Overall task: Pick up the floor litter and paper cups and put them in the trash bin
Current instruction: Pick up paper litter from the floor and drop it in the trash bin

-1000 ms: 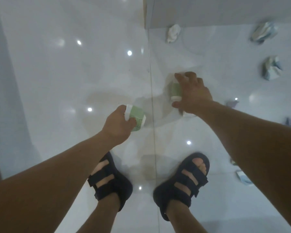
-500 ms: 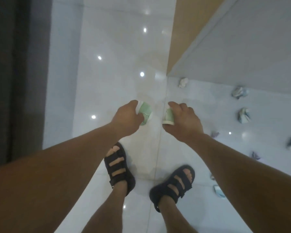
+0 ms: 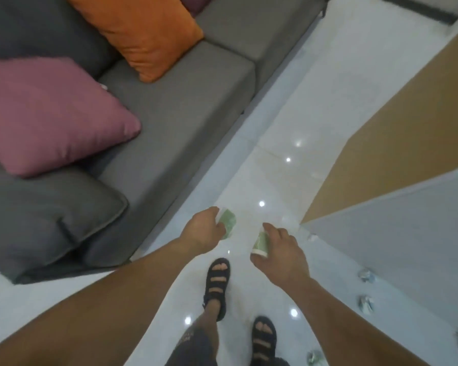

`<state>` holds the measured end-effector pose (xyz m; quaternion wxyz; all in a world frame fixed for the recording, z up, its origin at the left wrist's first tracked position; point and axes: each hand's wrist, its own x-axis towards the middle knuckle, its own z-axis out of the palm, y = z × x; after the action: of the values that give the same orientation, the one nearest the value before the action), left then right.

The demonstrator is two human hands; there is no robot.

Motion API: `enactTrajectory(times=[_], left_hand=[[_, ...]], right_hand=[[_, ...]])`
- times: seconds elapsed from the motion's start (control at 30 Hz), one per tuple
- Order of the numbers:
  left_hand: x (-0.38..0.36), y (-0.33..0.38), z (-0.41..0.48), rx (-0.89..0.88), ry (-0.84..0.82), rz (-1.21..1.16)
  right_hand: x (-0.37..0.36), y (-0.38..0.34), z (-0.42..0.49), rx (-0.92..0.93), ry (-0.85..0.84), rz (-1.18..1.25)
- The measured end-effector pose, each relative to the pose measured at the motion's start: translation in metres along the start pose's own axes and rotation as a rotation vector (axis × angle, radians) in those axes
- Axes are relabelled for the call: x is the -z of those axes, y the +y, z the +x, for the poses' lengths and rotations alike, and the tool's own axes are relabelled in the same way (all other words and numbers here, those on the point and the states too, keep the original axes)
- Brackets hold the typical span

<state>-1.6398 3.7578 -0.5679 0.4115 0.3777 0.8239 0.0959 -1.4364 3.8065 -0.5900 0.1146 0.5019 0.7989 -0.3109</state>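
Note:
My left hand (image 3: pixel 201 231) grips a green and white paper cup (image 3: pixel 228 221), held above the glossy white floor. My right hand (image 3: pixel 283 249) grips a second green paper cup (image 3: pixel 261 244), rim pointing down and toward me. Both hands hang in front of me, over my sandalled feet. Several crumpled paper wads lie on the floor at the right: one (image 3: pixel 366 275), another (image 3: pixel 366 303), a third (image 3: pixel 315 356), and a small white scrap (image 3: pixel 312 236) by the wall corner. No trash bin is in view.
A grey sofa (image 3: pixel 185 107) fills the left side, with a pink cushion (image 3: pixel 50 114) and an orange cushion (image 3: pixel 143 30). A tan and grey wall or cabinet face (image 3: pixel 397 143) rises on the right. A strip of white tiled floor (image 3: pixel 283 122) runs between them.
I have risen from a crouch with a cup in each hand; the right hand lifted its cup off the floor. The view swung up and left, bringing the sofa into sight.

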Motion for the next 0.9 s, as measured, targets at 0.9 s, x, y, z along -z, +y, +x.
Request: enactTrajectory(times=[0.9], left_hand=[[0.101,-0.337,-0.495,0.573,0.823,-0.677]], right_hand=[[-0.081,-0.44,-0.3,0.992,-0.188,-0.509]])
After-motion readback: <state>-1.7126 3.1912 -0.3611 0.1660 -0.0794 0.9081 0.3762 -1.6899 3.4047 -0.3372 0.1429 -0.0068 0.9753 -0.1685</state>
